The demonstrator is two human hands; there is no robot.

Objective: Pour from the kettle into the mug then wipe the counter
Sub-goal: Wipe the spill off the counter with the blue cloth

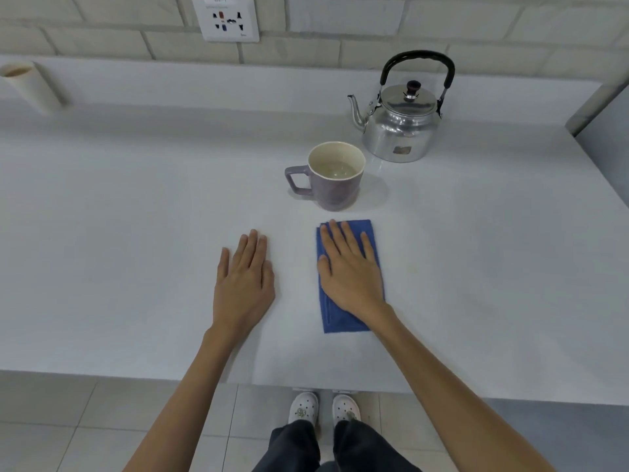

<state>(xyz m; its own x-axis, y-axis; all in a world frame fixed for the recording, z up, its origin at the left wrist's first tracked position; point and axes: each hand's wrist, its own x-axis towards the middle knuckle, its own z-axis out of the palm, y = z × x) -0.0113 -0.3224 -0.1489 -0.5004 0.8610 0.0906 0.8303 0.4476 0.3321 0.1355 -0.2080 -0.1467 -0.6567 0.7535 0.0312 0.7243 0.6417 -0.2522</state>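
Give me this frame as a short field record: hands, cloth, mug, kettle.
left hand: flat on counter, empty
right hand: flat on cloth
cloth: blue, folded, on the counter in front of mug
mug: purple, upright, liquid inside, handle pointing left
kettle: metal, lid on, upright behind mug, spout pointing left

head view | from above, facing forward-down | counter (136,233) close | edges probably wide-angle warped

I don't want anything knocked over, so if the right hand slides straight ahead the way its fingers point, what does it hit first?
Probably the mug. The right hand lies flat on the blue cloth, fingers aimed at it, with bare counter between.
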